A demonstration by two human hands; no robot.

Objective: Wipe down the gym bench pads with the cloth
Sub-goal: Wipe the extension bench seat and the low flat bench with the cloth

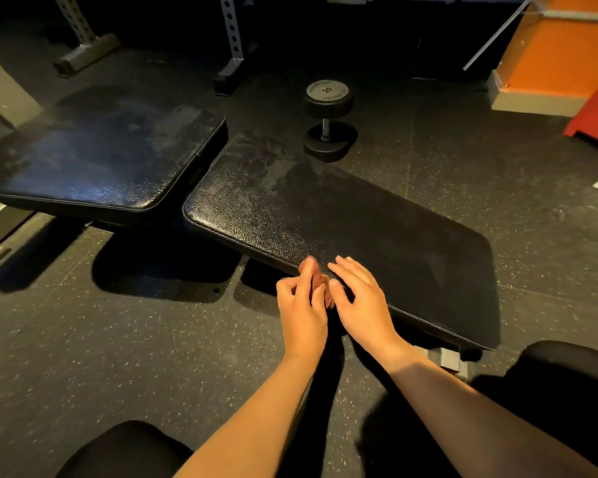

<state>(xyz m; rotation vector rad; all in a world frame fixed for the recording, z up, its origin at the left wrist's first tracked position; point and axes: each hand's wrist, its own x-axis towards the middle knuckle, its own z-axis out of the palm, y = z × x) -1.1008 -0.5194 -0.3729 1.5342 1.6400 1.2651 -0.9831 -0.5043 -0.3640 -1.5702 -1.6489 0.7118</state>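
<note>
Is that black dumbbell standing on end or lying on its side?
Standing on end: the black round-headed dumbbell has one head on the speckled floor, the other above, numbered face up.

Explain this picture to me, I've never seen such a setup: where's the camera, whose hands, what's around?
No machine here: the one picture comes from a camera worn on a person's head, looking forward and down. The left hand and right hand meet at the near edge of the long bench pad. A second pad lies to its left; a dumbbell stands on the floor behind. No cloth shows; whether the left hand's curled fingers pinch anything is unclear.
</note>
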